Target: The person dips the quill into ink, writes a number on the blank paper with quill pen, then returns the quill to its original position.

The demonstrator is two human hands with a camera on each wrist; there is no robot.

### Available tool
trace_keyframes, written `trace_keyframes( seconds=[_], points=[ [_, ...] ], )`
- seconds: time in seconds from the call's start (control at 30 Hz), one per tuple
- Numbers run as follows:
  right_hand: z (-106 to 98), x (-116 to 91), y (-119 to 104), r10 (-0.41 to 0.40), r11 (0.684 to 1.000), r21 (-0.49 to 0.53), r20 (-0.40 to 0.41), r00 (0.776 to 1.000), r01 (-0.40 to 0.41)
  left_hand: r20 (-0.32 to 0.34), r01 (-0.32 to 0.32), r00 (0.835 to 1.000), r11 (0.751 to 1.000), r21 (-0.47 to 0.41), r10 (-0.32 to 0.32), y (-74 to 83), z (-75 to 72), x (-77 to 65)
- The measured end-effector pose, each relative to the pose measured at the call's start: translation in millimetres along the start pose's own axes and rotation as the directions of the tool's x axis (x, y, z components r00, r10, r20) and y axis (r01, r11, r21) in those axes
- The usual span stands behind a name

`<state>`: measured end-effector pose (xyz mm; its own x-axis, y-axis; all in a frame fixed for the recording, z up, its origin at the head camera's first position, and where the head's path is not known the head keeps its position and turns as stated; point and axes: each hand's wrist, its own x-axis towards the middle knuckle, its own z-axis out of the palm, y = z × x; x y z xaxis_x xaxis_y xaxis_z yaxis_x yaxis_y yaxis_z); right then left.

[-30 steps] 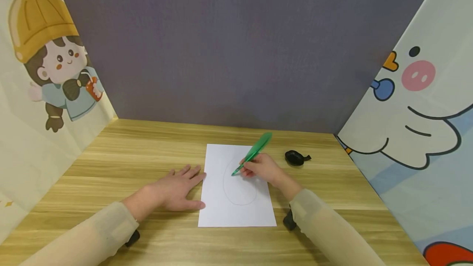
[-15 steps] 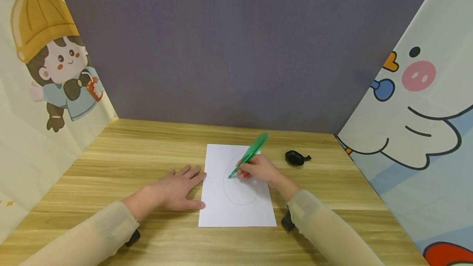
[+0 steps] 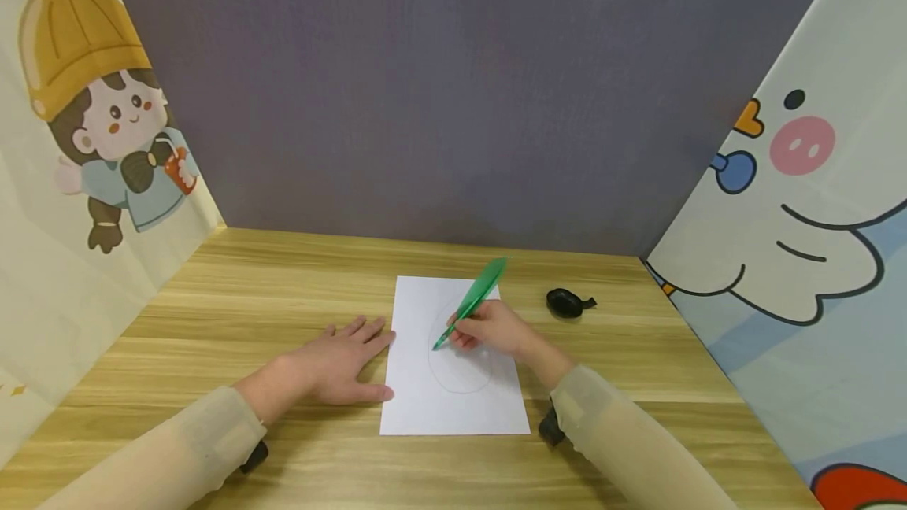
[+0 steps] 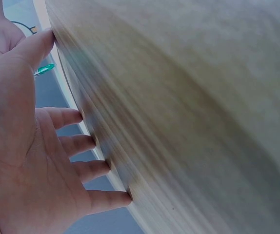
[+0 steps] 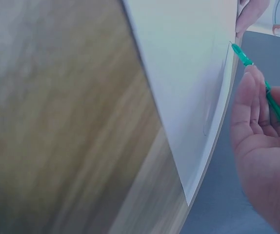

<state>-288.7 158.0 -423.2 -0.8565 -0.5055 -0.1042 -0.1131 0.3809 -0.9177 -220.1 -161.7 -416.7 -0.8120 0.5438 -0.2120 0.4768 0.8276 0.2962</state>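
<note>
A sheet of white paper lies on the wooden table, bearing a thin, faint oval outline. My right hand holds a green feather-shaped pen between thumb and fingers. The pen slants up to the right, its tip at the left side of the oval. In the right wrist view the green pen passes between thumb and fingers, tip at the paper. Fingers spread, my left hand rests on the table, its thumb and forefinger tips at the paper's left edge. The left wrist view shows the palm and straight fingers.
A small black oval object with a short tab lies on the table, right of the paper. A dark grey panel rises behind the table. Cartoon-printed panels stand at both sides.
My right hand has moved slightly left and toward me with the feather pen, the tip following the oval's left side downward. My left hand has stayed in place.
</note>
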Motion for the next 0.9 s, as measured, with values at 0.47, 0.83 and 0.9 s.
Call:
trace_keyframes(
  seconds=[0.47, 0.83, 0.9],
  points=[
    [3.3, -3.0, -0.9, 0.005, 1.0, -0.015, 0.041, 0.999, -0.005, 0.002, -0.007, 1.0, 1.0, -0.008, 0.007, 1.7, -1.3, -1.0],
    [3.7, -3.7, 0.3, 0.006, 1.0, -0.007, 0.061, 0.998, -0.005, -0.004, -0.007, 1.0, 1.0, -0.006, 0.006, -0.4, -0.1, 0.0],
    [3.9, -3.5, 0.7, 0.004, 1.0, -0.004, 0.064, 0.998, -0.004, -0.006, -0.008, 1.0, 1.0, -0.005, 0.008, -0.9, 0.3, 0.1]
  ],
)
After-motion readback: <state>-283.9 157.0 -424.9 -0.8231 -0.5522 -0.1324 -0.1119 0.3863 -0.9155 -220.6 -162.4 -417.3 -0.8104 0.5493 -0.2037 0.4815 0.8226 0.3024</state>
